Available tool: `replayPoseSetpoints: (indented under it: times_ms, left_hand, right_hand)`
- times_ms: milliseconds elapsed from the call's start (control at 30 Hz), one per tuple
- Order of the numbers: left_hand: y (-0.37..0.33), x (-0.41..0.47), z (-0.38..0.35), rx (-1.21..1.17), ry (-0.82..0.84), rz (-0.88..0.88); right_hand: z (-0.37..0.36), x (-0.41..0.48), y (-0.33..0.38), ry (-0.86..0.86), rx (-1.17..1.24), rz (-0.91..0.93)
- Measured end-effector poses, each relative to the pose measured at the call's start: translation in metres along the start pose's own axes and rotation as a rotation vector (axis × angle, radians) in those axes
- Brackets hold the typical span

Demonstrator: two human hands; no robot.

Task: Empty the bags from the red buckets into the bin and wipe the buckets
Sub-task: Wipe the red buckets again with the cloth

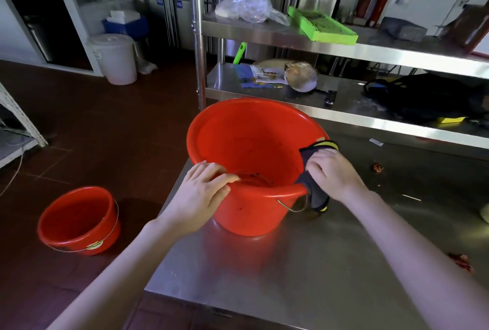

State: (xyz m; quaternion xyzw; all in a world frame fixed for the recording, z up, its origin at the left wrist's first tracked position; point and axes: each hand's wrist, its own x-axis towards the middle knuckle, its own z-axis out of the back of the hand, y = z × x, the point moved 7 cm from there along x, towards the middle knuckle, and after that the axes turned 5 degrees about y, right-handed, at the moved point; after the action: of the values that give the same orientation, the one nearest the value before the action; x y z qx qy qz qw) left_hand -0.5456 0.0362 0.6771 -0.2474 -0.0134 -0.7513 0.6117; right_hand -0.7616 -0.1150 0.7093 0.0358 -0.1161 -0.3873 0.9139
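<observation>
Bucket one, the larger red bucket (254, 165), stands upright on the steel table (317, 263) near its left edge. Dark specks are visible on its inner wall and floor; no bag is inside. The wire handle (291, 206) hangs down against the near right side.

Left hand (201, 192): closed on the near rim, fingers curled over the lip, thumb on the outer wall.

Right hand (332, 173): closed on a dark cloth (312, 192) with yellow trim, pressing it over the right rim. The cloth drapes across the lip, part inside and part outside the bucket.

Bucket two, the smaller red bucket (79, 220), stands upright on the dark floor to the left of the table, well apart from both hands, with its interior bare.

A white lidded pail (115, 58) stands on the floor further back.
</observation>
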Motion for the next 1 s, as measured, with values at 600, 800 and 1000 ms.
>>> replayPoseSetpoints:
  times_ms: [600,800,1000]
  left_hand:
    - [0.05,0.001,0.031,0.108,0.203,0.038]
    - [0.031,-0.011,0.007,0.089,0.024,0.098]
    - [0.025,-0.012,-0.003,0.114,0.0,0.131]
  right_hand:
    - [0.002,-0.033,0.035,-0.218,0.026,0.089]
    - [0.003,-0.026,0.014,-0.24,0.036,-0.066]
    - [-0.021,-0.038,0.125,-0.423,-0.085,-0.224]
